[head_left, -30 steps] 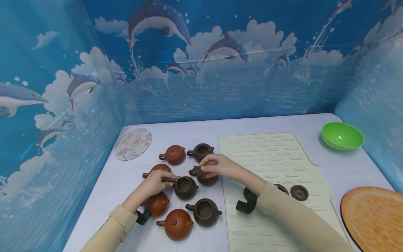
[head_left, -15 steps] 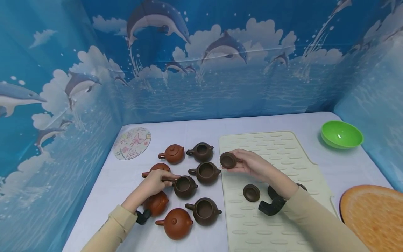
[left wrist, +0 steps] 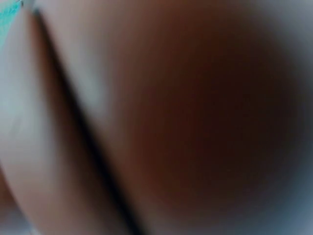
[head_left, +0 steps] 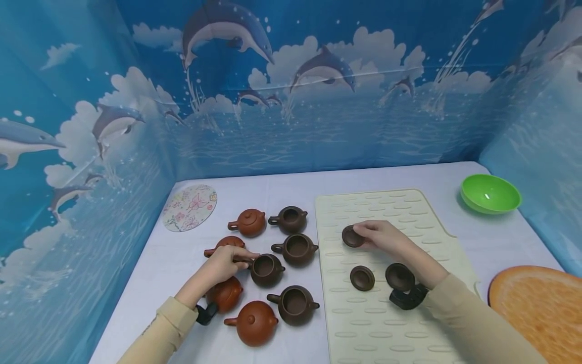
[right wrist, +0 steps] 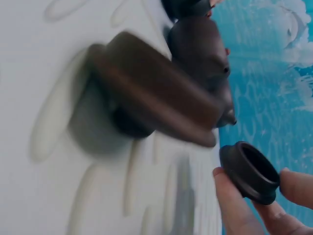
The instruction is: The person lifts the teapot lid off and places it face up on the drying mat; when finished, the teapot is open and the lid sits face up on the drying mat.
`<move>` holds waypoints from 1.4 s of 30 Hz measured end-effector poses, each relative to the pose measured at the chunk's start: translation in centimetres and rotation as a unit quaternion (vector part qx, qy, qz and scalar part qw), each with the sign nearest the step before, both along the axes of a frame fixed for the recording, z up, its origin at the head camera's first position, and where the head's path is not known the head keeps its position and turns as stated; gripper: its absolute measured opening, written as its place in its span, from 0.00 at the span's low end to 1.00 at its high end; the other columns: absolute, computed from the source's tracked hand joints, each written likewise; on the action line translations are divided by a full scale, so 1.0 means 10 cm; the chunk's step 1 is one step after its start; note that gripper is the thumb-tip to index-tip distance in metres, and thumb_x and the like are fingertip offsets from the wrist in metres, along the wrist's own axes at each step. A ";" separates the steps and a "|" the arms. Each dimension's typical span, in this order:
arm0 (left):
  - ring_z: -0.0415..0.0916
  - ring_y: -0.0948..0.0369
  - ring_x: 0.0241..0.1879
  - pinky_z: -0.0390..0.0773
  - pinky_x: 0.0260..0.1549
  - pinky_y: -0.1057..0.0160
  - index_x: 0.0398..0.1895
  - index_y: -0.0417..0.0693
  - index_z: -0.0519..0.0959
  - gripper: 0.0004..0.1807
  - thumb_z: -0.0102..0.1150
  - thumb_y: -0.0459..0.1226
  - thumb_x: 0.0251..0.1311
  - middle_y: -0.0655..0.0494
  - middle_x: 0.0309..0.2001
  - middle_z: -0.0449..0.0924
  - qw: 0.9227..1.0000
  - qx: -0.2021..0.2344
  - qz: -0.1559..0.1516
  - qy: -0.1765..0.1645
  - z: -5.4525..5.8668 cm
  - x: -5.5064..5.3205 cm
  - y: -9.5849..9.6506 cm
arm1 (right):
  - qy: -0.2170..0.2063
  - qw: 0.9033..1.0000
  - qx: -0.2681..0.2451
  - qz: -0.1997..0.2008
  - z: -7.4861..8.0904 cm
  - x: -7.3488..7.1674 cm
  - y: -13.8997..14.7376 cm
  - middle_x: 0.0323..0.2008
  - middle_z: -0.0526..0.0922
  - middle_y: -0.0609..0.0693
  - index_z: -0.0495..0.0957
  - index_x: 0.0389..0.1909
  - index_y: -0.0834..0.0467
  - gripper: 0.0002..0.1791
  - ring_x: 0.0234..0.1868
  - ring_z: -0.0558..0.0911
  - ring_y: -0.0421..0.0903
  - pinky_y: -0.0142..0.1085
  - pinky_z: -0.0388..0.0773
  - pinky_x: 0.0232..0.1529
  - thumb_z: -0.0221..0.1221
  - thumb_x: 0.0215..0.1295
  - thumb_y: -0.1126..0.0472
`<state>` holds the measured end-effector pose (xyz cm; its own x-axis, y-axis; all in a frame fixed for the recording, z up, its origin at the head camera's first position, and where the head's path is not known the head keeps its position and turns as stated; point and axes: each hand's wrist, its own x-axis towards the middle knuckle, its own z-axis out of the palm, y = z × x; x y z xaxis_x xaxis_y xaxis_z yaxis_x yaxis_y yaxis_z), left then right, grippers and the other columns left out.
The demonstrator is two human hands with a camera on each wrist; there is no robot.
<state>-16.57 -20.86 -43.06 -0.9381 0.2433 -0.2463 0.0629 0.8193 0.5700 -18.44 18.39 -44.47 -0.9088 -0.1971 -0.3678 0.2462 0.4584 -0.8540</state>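
In the head view my left hand (head_left: 227,263) pinches the handle of a dark brown lidless teapot (head_left: 266,270). A dark round teapot lid (head_left: 352,236) is held by its edge in my right hand (head_left: 379,236), over the cream mat (head_left: 373,207). The right wrist view shows that lid (right wrist: 247,171) between thumb and fingers, hollow side visible. Two more dark lids lie upside down on the mat, one lid (head_left: 362,278) nearer the teapots, the other lid (head_left: 400,277) by the right wrist. A blurred reddish-brown shape (left wrist: 205,117) fills the left wrist view.
More dark open teapots (head_left: 297,249) and several reddish-brown lidded teapots (head_left: 255,323) stand on the white cloth left of the mat. A floral disc (head_left: 191,208) lies at back left. At right are a green bowl (head_left: 490,194) and a round orange-brown pad (head_left: 536,298).
My right hand lifted the lid off a dark teapot, moved right with it over the mat and turned it hollow side up. The left hand stays on its teapot.
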 end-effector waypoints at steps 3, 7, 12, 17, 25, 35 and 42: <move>0.83 0.61 0.43 0.83 0.48 0.55 0.46 0.55 0.88 0.19 0.65 0.24 0.56 0.59 0.42 0.88 1.000 0.001 0.000 0.000 -0.01 0.00 0.00 | 0.002 0.999 0.043 -0.004 -0.05 0.01 0.03 0.63 0.75 0.66 0.69 0.66 0.67 0.34 0.63 0.76 0.59 0.51 0.73 0.64 0.52 0.73 0.43; 0.83 0.61 0.43 0.83 0.48 0.55 0.46 0.55 0.88 0.19 0.64 0.24 0.57 0.59 0.41 0.88 1.000 0.005 0.002 -0.003 -0.02 0.00 -0.01 | 0.008 0.998 0.058 -0.007 -0.10 0.02 0.05 0.60 0.77 0.65 0.73 0.63 0.66 0.31 0.60 0.79 0.59 0.50 0.76 0.61 0.55 0.72 0.45; 0.83 0.61 0.43 0.83 0.49 0.54 0.46 0.55 0.88 0.19 0.64 0.24 0.57 0.59 0.41 0.88 1.000 0.007 0.005 -0.003 -0.02 0.01 0.00 | 0.042 0.995 0.090 -0.003 -0.13 0.03 0.06 0.59 0.78 0.65 0.76 0.60 0.65 0.30 0.54 0.82 0.56 0.47 0.80 0.54 0.57 0.70 0.45; 0.83 0.61 0.43 0.83 0.49 0.54 0.46 0.55 0.88 0.19 0.64 0.24 0.57 0.59 0.42 0.87 1.000 0.005 0.004 -0.001 -0.02 0.01 0.00 | 0.046 0.994 0.101 -0.006 -0.15 0.04 0.06 0.59 0.78 0.66 0.75 0.61 0.65 0.30 0.51 0.83 0.54 0.47 0.79 0.53 0.56 0.71 0.45; 0.83 0.61 0.44 0.83 0.50 0.53 0.46 0.55 0.88 0.19 0.64 0.24 0.57 0.59 0.42 0.88 1.000 0.005 0.004 -0.004 -0.02 0.01 0.00 | 0.052 0.991 0.124 -0.006 -0.17 0.04 0.06 0.56 0.80 0.64 0.76 0.60 0.63 0.28 0.43 0.83 0.47 0.42 0.80 0.47 0.55 0.72 0.46; 0.83 0.61 0.43 0.82 0.50 0.53 0.47 0.55 0.87 0.19 0.64 0.25 0.57 0.59 0.42 0.87 1.000 0.006 0.003 0.000 -0.02 0.02 0.00 | 0.059 0.986 0.153 0.006 -0.11 0.06 0.07 0.52 0.83 0.63 0.77 0.59 0.64 0.26 0.41 0.83 0.47 0.49 0.77 0.51 0.54 0.72 0.48; 0.82 0.62 0.43 0.82 0.50 0.53 0.48 0.55 0.87 0.19 0.64 0.25 0.57 0.60 0.43 0.87 1.000 0.003 -0.011 0.010 -0.02 0.02 -0.01 | 0.057 0.987 0.152 -0.007 -0.13 0.04 0.11 0.48 0.85 0.60 0.76 0.59 0.64 0.26 0.46 0.84 0.51 0.55 0.74 0.58 0.51 0.74 0.47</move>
